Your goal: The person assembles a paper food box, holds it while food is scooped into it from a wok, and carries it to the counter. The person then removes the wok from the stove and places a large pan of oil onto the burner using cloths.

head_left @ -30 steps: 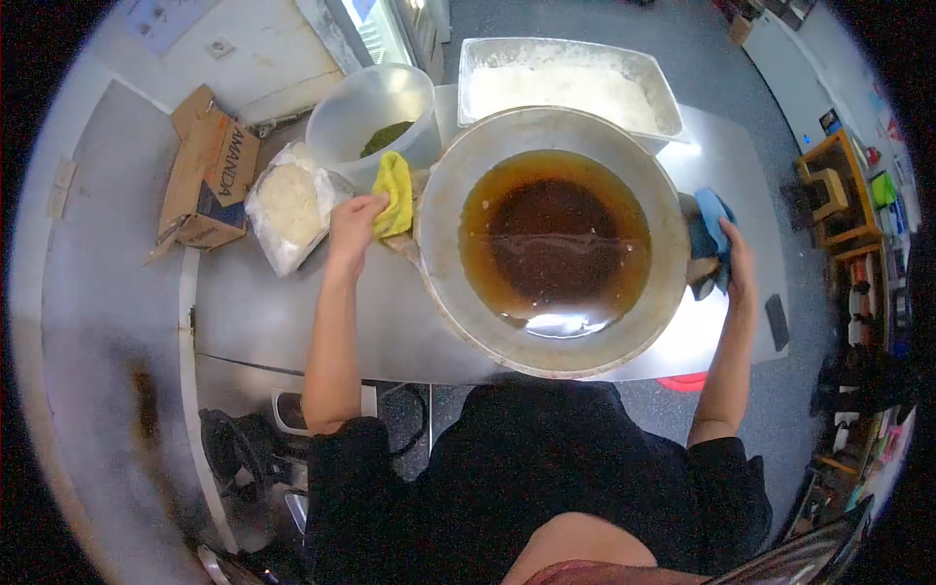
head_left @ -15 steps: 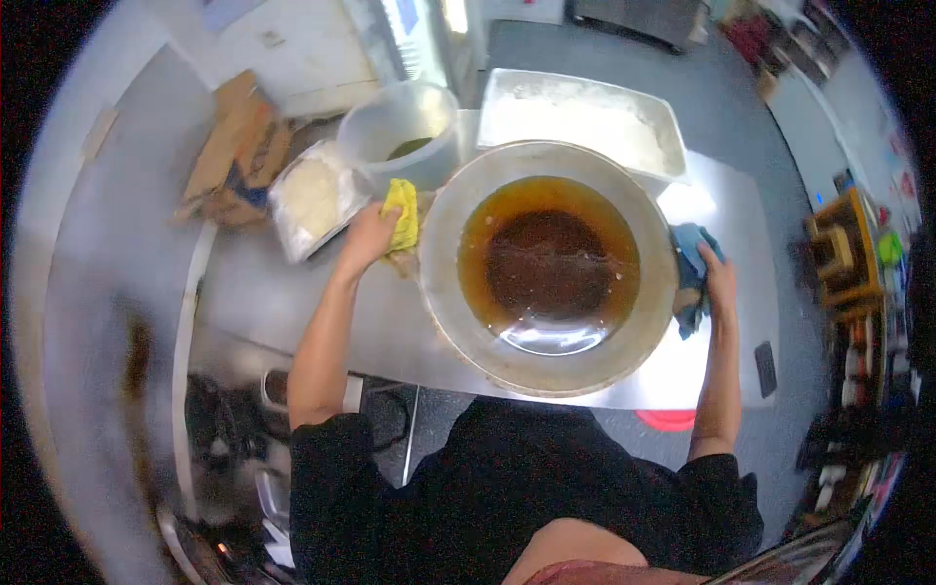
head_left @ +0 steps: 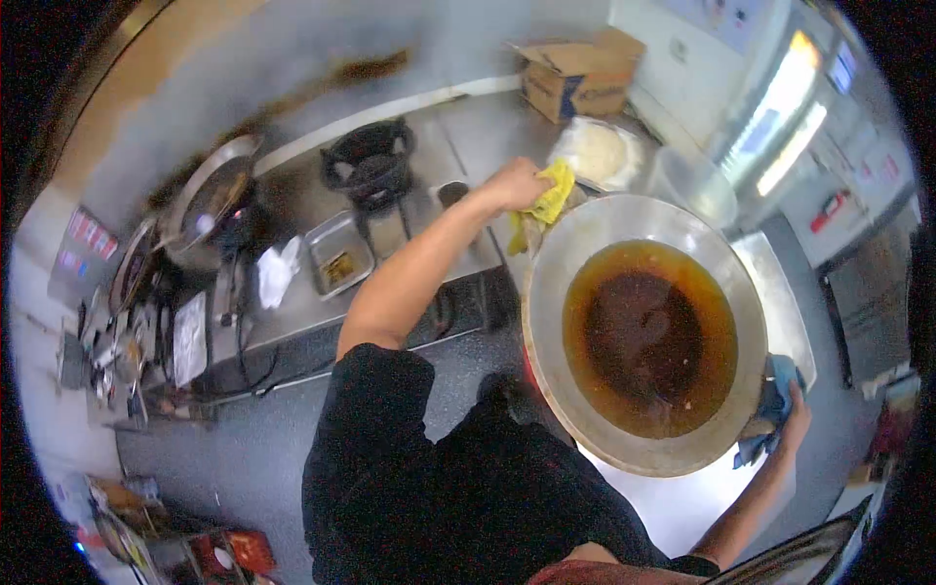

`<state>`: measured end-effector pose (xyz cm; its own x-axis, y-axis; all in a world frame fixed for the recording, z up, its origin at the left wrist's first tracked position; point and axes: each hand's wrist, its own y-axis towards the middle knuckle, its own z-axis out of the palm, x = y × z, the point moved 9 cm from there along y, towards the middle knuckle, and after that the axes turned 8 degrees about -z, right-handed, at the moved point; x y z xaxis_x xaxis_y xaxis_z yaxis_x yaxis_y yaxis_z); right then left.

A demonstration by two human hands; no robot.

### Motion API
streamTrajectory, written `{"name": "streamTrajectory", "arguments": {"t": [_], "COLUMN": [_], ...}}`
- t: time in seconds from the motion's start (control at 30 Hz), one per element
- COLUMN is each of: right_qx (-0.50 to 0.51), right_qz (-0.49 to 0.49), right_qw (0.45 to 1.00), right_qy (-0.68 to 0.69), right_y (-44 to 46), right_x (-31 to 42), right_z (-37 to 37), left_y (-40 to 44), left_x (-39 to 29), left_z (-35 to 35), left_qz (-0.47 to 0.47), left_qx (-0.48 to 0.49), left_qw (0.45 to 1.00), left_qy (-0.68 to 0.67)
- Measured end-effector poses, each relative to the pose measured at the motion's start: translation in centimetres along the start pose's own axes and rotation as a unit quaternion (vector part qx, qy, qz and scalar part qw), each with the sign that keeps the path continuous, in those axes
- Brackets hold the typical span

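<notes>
A wide metal pan point(head_left: 556, 361) is held between my two hands, with dark brown oil-like liquid point(head_left: 648, 341) inside. My left hand point(head_left: 517, 185) grips a yellow cloth point(head_left: 556, 193) at the pan's upper left handle. At the lower right side, my right hand point(head_left: 795, 419) is closed on a blue cloth point(head_left: 777, 400) round the other handle. The cloths hide most of both handles. The liquid's surface lies inside the rim.
Along the wall counter are a black burner point(head_left: 369, 166), a small metal tray point(head_left: 339, 255), a wok point(head_left: 210, 195) and white paper point(head_left: 279, 273). Beyond the pan are a cardboard box point(head_left: 582, 83), a bag of pale food point(head_left: 597, 151) and a clear tub point(head_left: 694, 185).
The view has swung left, bringing the burner counter into sight. Held by both cloths, the pan has turned with my body away from its earlier place over the metal table.
</notes>
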<state>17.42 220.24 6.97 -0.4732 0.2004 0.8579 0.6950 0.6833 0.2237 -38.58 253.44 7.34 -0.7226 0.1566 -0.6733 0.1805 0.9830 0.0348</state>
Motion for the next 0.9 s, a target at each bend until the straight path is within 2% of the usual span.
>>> {"name": "streamTrajectory", "arguments": {"t": [0.07,0.1,0.13,0.2,0.23,0.27,0.3,0.33,0.4,0.47,0.5,0.53,0.63,0.7,0.73,0.77,0.8,0.83,0.9], "right_qx": [0.066,0.068,0.078,0.165,0.195,0.225,0.232,0.237,0.247,0.228,0.247,0.265,0.270,0.297,0.297,0.307,0.319,0.318,0.333], "right_qz": [-0.108,-0.073,-0.077,-0.090,-0.087,-0.082,-0.146,-0.207,-0.209,-0.280,-0.246,-0.214,-0.200,-0.191,-0.196,-0.209,-0.219,-0.254,-0.264], "right_qw": [0.992,0.990,0.989,0.981,0.977,0.971,0.962,0.949,0.946,0.932,0.937,0.940,0.941,0.935,0.933,0.924,0.913,0.907,0.894], "right_qy": [-0.030,0.096,0.099,-0.040,-0.021,0.000,-0.013,-0.026,0.007,0.039,0.013,-0.013,-0.042,0.039,0.046,0.090,0.132,0.104,0.139], "right_y": [1.2,2.0,2.7,5.4,5.7,5.8,6.2,6.3,5.1,7.0,7.4,7.8,5.7,4.1,3.6,2.9,2.2,3.8,2.6], "right_x": [4.7,4.6,5.8,8.3,10.2,12.0,14.7,17.2,21.9,24.3,25.1,25.8,30.8,33.1,34.6,35.9,36.8,37.0,37.9], "right_z": [3.2,5.4,6.8,11.8,14.3,17.1,19.6,22.1,27.1,33.2,36.2,39.1,45.9,50.5,52.6,54.7,57.0,60.5,65.2], "left_y": [-2.6,-3.8,-4.8,-6.4,-7.7,-8.8,-9.5,-10.5,-13.4,-12.6,-14.2,-14.2,-14.5,-14.0,-13.3,-12.2,-12.1,-12.2,-12.7], "left_x": [2.2,2.6,4.1,6.1,7.0,8.8,10.9,12.6,13.7,18.0,18.6,20.0,23.1,25.4,28.5,32.6,32.1,33.5,34.5], "left_z": [-4.5,-6.9,-8.7,-13.0,-14.9,-16.9,-18.8,-20.9,-24.3,-28.0,-29.9,-31.5,-35.1,-37.3,-38.3,-39.0,-39.5,-39.5,-39.3], "left_qz": [-0.034,0.005,-0.004,-0.033,-0.042,-0.091,-0.139,-0.183,-0.227,-0.205,-0.246,-0.233,-0.256,-0.244,-0.244,-0.234,-0.226,-0.296,-0.319], "left_qx": [-0.020,-0.097,-0.103,-0.131,-0.138,-0.140,-0.142,-0.168,-0.178,-0.180,-0.222,-0.240,-0.253,-0.281,-0.289,-0.297,-0.299,-0.269,-0.297], "left_qw": [0.999,0.992,0.991,0.984,0.983,0.983,0.979,0.965,0.958,0.953,0.942,0.940,0.930,0.913,0.910,0.893,0.871,0.884,0.867], "left_qy": [0.029,0.085,0.087,0.112,0.114,0.080,0.045,0.080,-0.004,0.135,0.053,0.060,0.079,0.167,0.170,0.244,0.317,0.243,0.240]}}
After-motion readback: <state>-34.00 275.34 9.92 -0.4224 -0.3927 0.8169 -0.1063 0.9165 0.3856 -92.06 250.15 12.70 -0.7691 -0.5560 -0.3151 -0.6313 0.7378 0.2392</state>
